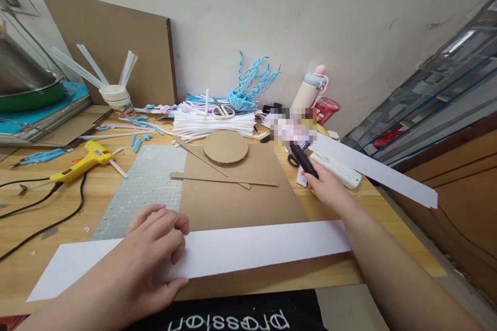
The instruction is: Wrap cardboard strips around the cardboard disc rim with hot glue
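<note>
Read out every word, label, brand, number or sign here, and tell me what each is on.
"pression", as far as it shows, upside down: on the black cloth.
Too small or blurred to read: marks on the yellow glue gun and the red cup.

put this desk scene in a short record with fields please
left hand: on the white paper strip, fingers loosely curled
right hand: gripping a black object, kind unclear
beyond strip: cardboard sheet, with cardboard disc at its far edge
left side: yellow glue gun beside cutting mat
back: white pipe-cleaner bundle, scissors on top
</note>
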